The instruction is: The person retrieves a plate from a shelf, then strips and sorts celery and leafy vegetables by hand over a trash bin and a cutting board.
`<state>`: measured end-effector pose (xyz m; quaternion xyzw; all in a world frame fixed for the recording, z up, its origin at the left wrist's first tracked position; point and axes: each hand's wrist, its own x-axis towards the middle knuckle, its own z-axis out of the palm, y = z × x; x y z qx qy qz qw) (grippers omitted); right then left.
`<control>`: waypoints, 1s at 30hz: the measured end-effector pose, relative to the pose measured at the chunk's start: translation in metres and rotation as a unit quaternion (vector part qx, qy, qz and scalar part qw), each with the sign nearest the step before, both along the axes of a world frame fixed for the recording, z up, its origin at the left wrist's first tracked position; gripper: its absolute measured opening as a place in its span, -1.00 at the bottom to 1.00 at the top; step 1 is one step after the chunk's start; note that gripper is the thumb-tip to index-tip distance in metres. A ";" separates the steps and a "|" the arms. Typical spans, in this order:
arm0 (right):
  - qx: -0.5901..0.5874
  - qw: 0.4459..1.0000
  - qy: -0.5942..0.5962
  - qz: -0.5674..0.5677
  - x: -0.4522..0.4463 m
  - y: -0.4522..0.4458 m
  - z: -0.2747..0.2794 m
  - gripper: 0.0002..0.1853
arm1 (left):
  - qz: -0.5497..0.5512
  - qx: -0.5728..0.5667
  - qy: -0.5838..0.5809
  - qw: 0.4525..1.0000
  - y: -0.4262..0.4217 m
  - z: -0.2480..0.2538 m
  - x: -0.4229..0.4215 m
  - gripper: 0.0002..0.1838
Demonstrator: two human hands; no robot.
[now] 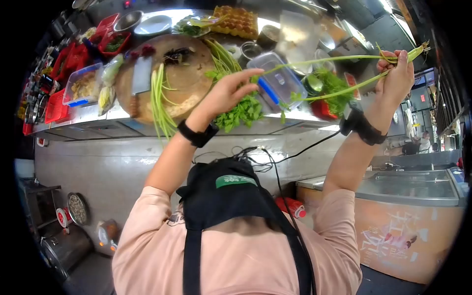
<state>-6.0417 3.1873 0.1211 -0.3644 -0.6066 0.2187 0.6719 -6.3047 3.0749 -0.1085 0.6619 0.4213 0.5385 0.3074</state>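
My right hand [396,73], raised at the right, is closed around the root end of long green stalks [339,92]. The stalks stretch leftward over a clear lidded box with a blue edge [278,81]. My left hand [231,93] is above leafy greens [240,113], its fingers apart and nothing visible in it. On the round cutting board [189,86] lie a cleaver [142,76], a bundle of pale green stems [160,98] and some dark red pieces [147,50]. More green stems [223,58] lie at the board's right edge.
A clear container of yellowish pieces [83,88] is left of the board. Behind are a red basket [114,44], a metal bowl [129,20], a white plate [153,25] and an egg tray [236,22]. Feathery herbs [334,93] lie right of the lidded box.
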 end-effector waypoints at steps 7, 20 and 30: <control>-0.014 1.000 0.018 0.007 0.008 0.003 0.001 -0.77 | 0.003 -0.021 0.031 0.999 0.006 0.003 0.023 -0.84; 0.029 0.997 0.070 -0.012 0.038 0.004 0.005 -0.78 | 0.138 0.033 -0.087 0.986 0.012 -0.055 0.018 -0.70; 0.018 0.992 0.111 0.064 0.045 0.005 0.025 -0.73 | 0.011 -0.130 -0.198 0.971 0.019 -0.040 0.033 -0.78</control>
